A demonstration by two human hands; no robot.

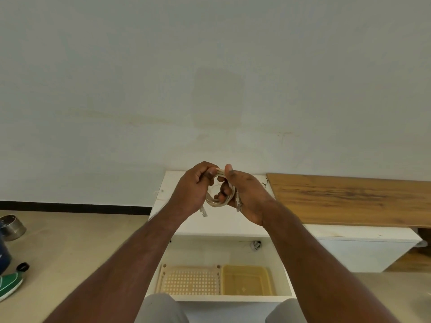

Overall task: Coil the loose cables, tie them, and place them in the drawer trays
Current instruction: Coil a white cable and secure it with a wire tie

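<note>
While held above the white counter (224,220), the cable (218,200) sits coiled between both hands: left hand (194,188) curled round the coil's top, right hand (245,194) gripping its right side, thumb raised. Two plugs hang free, one below each hand. Open drawer (288,285) beneath holds two trays: perforated tray (190,282) left, yellow tray (246,280) right.

Open white drawer (288,285) w/ perforated beige tray (190,280) beside yellow tray (247,279).
</note>
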